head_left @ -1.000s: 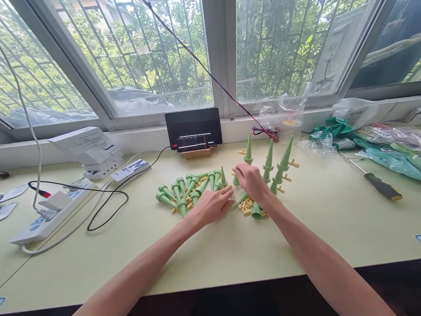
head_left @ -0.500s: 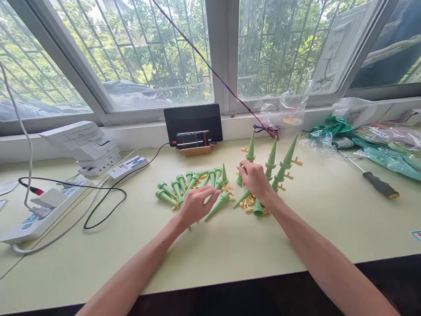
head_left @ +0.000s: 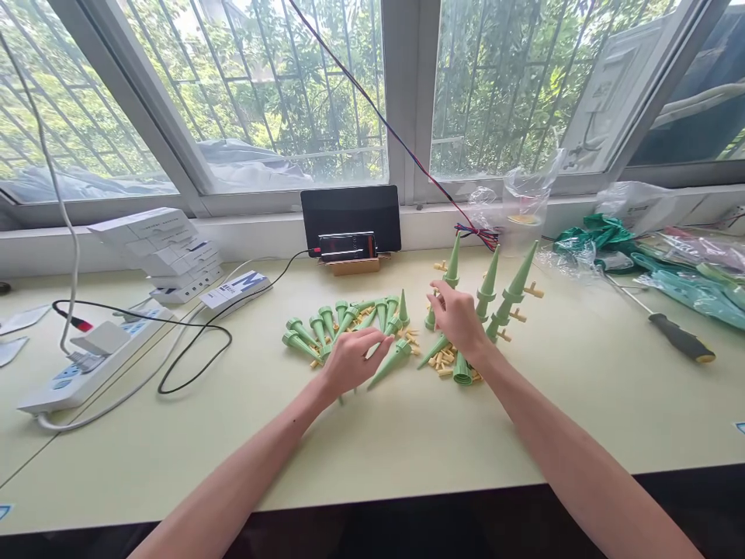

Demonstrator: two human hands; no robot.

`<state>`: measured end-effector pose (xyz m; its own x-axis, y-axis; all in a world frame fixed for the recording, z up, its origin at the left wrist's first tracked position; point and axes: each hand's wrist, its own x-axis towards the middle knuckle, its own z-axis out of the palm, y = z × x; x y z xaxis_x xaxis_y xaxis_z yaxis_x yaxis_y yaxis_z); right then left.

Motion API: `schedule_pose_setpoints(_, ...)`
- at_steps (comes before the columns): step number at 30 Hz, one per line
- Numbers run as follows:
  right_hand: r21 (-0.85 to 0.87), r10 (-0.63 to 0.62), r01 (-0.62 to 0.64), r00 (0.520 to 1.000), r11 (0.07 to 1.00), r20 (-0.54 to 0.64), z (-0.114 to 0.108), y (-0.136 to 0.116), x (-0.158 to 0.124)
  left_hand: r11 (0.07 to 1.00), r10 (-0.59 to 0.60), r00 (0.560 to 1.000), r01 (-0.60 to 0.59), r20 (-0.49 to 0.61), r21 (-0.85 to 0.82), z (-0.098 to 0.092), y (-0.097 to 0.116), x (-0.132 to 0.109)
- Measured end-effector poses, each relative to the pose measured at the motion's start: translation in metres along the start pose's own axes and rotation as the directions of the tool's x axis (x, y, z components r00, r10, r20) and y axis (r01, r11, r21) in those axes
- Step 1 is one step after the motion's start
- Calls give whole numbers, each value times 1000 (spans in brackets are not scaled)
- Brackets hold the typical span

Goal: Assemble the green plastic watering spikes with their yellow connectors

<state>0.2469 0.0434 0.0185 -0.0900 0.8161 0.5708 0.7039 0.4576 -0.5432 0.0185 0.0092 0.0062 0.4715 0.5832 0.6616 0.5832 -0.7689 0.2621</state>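
My left hand (head_left: pixel 356 359) hovers over the near side of a pile of green plastic watering spikes (head_left: pixel 317 330), its fingers loosely bent and the thumb apart. Nothing shows in its grasp. One loose green spike (head_left: pixel 391 363) lies just right of it, tip toward me. My right hand (head_left: pixel 458 320) is beside stacked green spikes (head_left: pixel 487 281) that stand upright, with yellow valves sticking out sideways. Its thumb and forefinger are parted, holding nothing visible. Under this hand lie small yellow valves (head_left: pixel 445 359) and a spike with its round opening (head_left: pixel 463 376) facing me.
At the back a phone (head_left: pixel 348 247) leans before a black tablet (head_left: pixel 352 210). White boxes (head_left: pixel 168 252) and a power strip (head_left: pixel 98 365) with cables occupy the left. A screwdriver (head_left: pixel 678 335) and plastic bags (head_left: pixel 687 268) lie at the right.
The view has shifted slightly, moving everything a little to the right. My right hand's thumb and forefinger have parted a bit more. My left hand stays over the pile.
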Motion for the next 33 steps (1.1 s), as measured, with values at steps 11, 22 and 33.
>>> schedule_pose_setpoints(11, -51, -80, 75, 991, 996, -109, 3, -1, -1, 999, -20, 998, 17, 56, 42, -6, -7, -1)
schedule_pose_setpoints(22, -3, -273, 275, 956, 961, 108, 12, -34, -19, 995, -93, 995, 92, 24, 40, -10, -13, -2)
schedule_pose_setpoints(33, 127, -442, 425, 831, 896, 339, 41, -60, -47, 968, -199, 934, 141, 297, 205, -15, -19, 3)
